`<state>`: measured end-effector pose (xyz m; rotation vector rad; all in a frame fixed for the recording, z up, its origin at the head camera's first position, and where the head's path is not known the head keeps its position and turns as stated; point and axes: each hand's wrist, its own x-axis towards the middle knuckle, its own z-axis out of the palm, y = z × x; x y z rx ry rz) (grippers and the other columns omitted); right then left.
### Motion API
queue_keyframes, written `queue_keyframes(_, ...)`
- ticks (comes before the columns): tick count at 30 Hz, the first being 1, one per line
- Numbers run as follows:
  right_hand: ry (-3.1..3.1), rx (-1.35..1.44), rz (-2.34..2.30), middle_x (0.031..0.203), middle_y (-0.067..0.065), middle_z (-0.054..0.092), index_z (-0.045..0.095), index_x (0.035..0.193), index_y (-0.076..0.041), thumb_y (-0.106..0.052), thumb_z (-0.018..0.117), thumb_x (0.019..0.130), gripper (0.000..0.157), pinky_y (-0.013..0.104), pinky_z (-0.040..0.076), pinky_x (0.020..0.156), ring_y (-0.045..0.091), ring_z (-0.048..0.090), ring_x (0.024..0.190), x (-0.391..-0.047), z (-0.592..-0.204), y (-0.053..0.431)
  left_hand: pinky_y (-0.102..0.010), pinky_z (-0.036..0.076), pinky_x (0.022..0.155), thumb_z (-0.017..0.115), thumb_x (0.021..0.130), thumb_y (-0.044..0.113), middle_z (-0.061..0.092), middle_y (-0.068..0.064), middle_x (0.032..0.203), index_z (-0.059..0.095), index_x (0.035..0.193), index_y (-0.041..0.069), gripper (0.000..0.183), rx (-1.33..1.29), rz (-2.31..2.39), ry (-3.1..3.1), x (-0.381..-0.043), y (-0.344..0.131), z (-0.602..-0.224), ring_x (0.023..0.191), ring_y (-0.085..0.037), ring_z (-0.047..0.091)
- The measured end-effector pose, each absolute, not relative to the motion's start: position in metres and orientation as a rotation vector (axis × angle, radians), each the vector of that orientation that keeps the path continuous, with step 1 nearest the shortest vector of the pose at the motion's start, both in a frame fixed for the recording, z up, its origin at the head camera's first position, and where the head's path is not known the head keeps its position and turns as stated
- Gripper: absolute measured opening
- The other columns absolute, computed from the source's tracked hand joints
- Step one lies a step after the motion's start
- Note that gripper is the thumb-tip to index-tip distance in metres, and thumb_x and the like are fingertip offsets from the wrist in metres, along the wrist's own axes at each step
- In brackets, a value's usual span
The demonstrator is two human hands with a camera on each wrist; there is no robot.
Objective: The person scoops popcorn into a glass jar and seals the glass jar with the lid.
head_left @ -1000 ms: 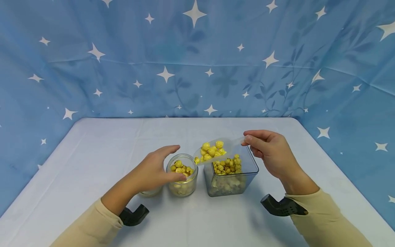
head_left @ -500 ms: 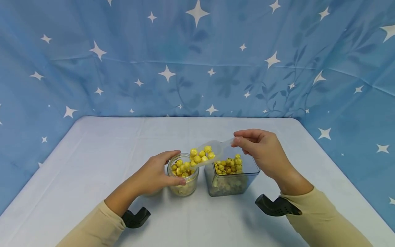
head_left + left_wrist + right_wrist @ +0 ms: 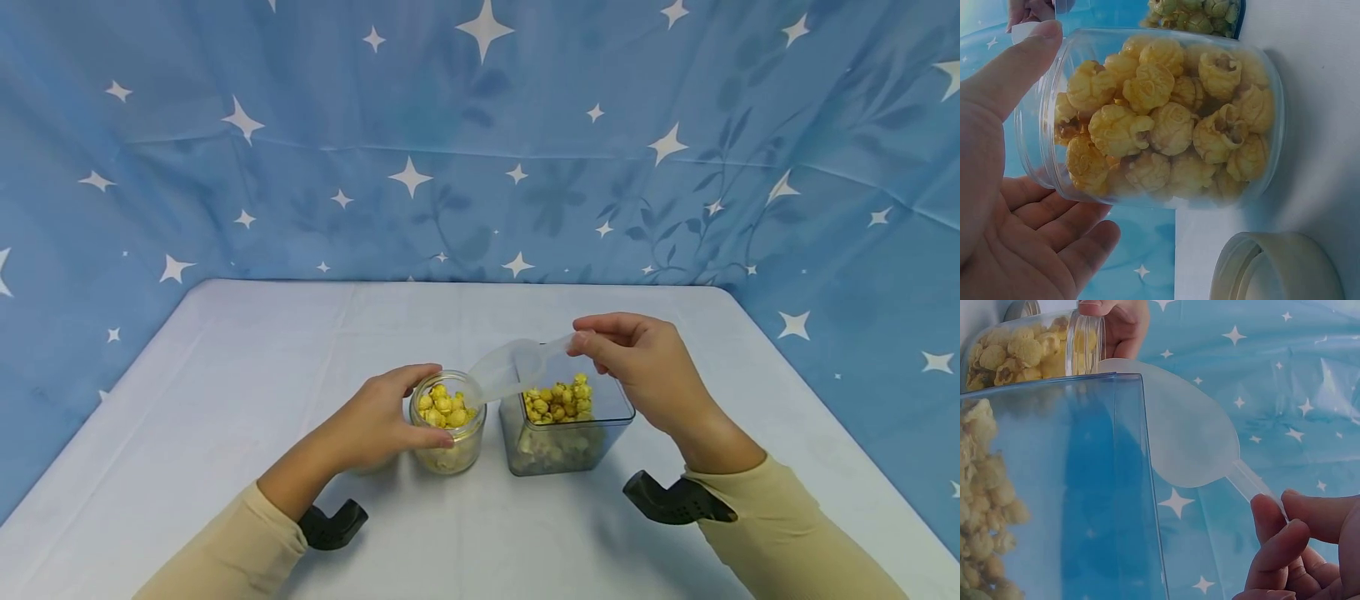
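My left hand (image 3: 382, 421) holds a clear jar (image 3: 453, 458) of yellow popcorn by its rim, thumb in front and fingers at the far side. Through the jar wall in the left wrist view, popcorn (image 3: 1172, 128) fills most of it. My right hand (image 3: 637, 358) pinches the thin handle of a translucent scoop (image 3: 502, 371) between thumb and fingers. The scoop's bowl, with no popcorn showing in it, tilts down to the left, its tip over the jar's mouth. Beneath the scoop stands a clear bluish square container (image 3: 555, 454), partly filled with popcorn (image 3: 558, 404).
A round pale lid-like piece (image 3: 1279, 269) lies on the table beside the jar, mostly hidden by my left hand in the head view. The white-covered table (image 3: 300, 333) ends at a blue star-patterned curtain (image 3: 480, 208) behind.
The scoop has moved left to the jar, and its popcorn has tipped out into the jar. My left hand has closed in on the jar's rim.
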<state>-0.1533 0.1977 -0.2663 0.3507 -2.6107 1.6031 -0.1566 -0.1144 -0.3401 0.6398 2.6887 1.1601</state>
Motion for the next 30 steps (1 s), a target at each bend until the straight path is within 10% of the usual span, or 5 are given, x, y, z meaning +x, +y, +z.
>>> queue_keyframes(15, -2.516, 0.267, 1.66, 0.091, -0.008, 0.069, 0.062, 0.126, 0.008, -0.019, 0.062, 0.102, 0.037, 0.023, 0.045, 0.065, 0.016, 0.05, 0.075, -0.159, -0.274, 0.235, -0.053, 0.044, 0.103, 0.087, 0.076, 0.043, 0.051, -0.012, 0.146, 0.047, 0.148, 0.004, 0.091, 0.626, 1.15, 2.693, -0.156, -0.114, -0.34, 0.127, -0.033, 0.053)
queue_keyframes(21, -2.357, 0.273, 1.854, 0.088, -0.005, 0.07, 0.072, 0.108, -0.013, -0.011, 0.063, 0.1, 0.012, 0.022, 0.04, 0.058, 0.013, 0.048, 0.067, -0.161, -0.282, 0.258, -0.053, 0.044, 0.103, 0.087, 0.077, 0.043, 0.05, -0.013, 0.146, 0.046, 0.148, 0.003, 0.091, 0.625, 1.149, 2.693, -0.156, -0.114, -0.34, 0.126, -0.035, 0.053)
queue_keyframes(30, -2.175, 0.264, 2.14, 0.089, -0.002, 0.071, 0.076, 0.102, -0.017, -0.003, 0.059, 0.101, 0.021, 0.021, 0.041, 0.057, 0.012, 0.049, 0.066, -0.157, -0.302, 0.28, -0.053, 0.043, 0.104, 0.086, 0.077, 0.044, 0.05, -0.012, 0.146, 0.046, 0.148, 0.004, 0.091, 0.624, 1.153, 2.684, -0.156, -0.115, -0.341, 0.127, -0.034, 0.052)
